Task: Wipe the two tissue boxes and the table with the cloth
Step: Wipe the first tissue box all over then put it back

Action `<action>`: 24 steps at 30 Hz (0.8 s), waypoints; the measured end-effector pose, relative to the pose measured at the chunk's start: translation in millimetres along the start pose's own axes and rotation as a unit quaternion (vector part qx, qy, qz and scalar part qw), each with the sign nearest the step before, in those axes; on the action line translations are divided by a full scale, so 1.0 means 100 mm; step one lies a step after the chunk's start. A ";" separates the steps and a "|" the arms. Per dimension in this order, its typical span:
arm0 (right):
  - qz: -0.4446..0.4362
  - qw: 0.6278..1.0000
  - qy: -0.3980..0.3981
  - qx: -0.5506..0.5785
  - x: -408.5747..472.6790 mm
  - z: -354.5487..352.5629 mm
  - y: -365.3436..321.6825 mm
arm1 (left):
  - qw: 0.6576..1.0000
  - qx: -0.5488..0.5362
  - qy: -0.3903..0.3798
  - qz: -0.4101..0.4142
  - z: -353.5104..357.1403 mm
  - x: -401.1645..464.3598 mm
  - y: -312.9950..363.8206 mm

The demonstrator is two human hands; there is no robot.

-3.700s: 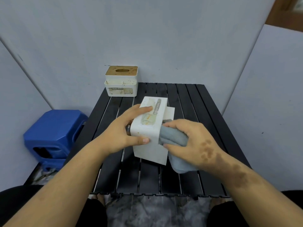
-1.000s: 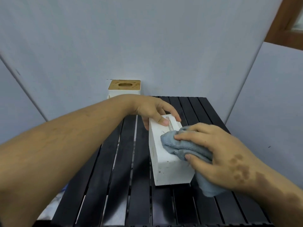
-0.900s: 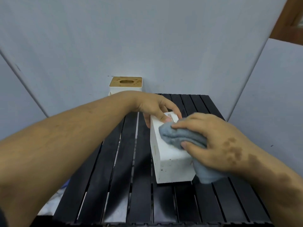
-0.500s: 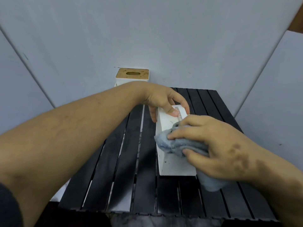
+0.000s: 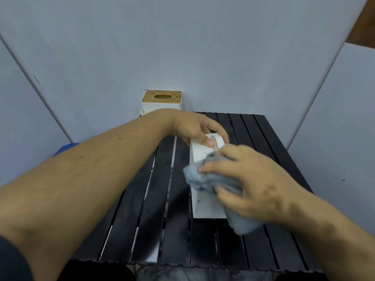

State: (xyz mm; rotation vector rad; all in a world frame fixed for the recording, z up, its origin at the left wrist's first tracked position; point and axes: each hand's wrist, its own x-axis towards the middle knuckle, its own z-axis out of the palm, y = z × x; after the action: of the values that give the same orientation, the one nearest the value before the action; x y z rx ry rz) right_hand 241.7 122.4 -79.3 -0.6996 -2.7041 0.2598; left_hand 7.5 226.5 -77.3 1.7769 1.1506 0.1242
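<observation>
Wiping white tissue box point(image 5: 205, 201): right hand point(image 5: 249, 185) grips cloth point(image 5: 203, 177), left hand point(image 5: 194, 129) grips far end. Wooden-lidded box point(image 5: 162, 101) behind it, tabletop point(image 5: 142, 199) probably next.

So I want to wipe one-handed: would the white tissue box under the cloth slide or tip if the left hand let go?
Probably slide: the white tissue box looks smooth-sided and sits on a slatted table. Likely light, since the left hand steadies its far end while the right hand rubs the cloth. Tipping seems less likely; it lies long and low.
</observation>
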 end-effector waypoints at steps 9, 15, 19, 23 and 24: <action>0.004 1.000 -0.004 0.027 -0.29 0.08 -0.13 | 0.999 0.019 0.025 -0.023 0.05 -0.07 0.06; 0.023 0.998 0.031 0.053 0.12 0.01 0.13 | 1.000 0.013 0.007 -0.017 0.06 -0.05 0.08; 0.062 0.998 0.030 0.009 0.30 0.09 0.20 | 1.000 0.016 0.006 -0.019 0.07 -0.07 0.11; 0.006 0.998 0.062 0.012 -0.29 0.20 -0.05 | 0.999 0.010 0.017 -0.037 0.08 -0.07 0.08; -0.015 0.998 0.059 0.007 -0.42 0.21 -0.05 | 0.999 0.008 0.021 -0.036 0.09 -0.08 0.08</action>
State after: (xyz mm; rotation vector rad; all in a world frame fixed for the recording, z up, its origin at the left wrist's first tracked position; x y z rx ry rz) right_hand 266.3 94.9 -109.2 -0.6476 -2.5963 0.2226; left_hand 13.6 213.8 -72.6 1.7521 1.2470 0.1116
